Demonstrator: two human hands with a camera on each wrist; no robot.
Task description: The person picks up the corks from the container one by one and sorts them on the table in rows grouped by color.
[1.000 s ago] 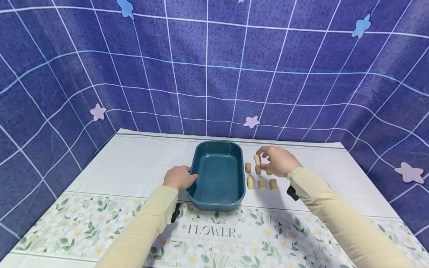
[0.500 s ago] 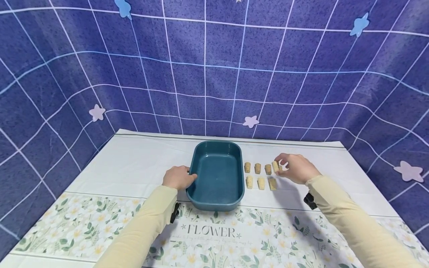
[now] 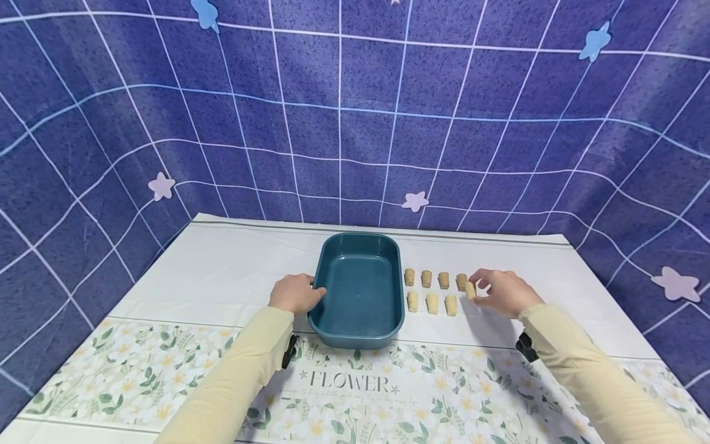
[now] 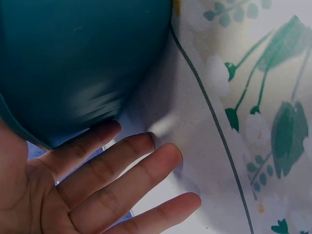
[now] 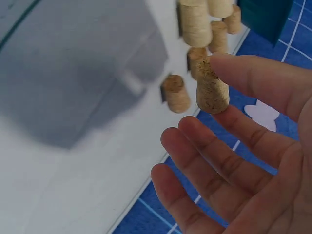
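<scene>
A cork [image 3: 470, 290] is pinched between the thumb and index finger of my right hand [image 3: 503, 292], beside the right end of two rows of corks. The right wrist view shows this held cork [image 5: 212, 90] above the table, its wider end away from the thumb. The back row ends in a standing cork [image 3: 462, 282]; the front row's last cork [image 3: 451, 305] stands nearer me. To the left sits a deep teal rectangular dish [image 3: 355, 343]. My left hand [image 3: 296, 294] holds its left rim, thumb over the edge, the other fingers [image 4: 139, 170] extended outside the wall.
A white tablecloth [image 3: 238, 259] covers the table, with a floral band [image 3: 138, 376] at the front. Several more corks stand close to the dish's right side, such as a front-row cork [image 3: 413, 301]. A purple gridded curtain [image 3: 355, 135] surrounds the back and sides.
My right hand has carried the cork rightward past the back row and then slightly toward me. My left hand and the dish have stayed in place.
</scene>
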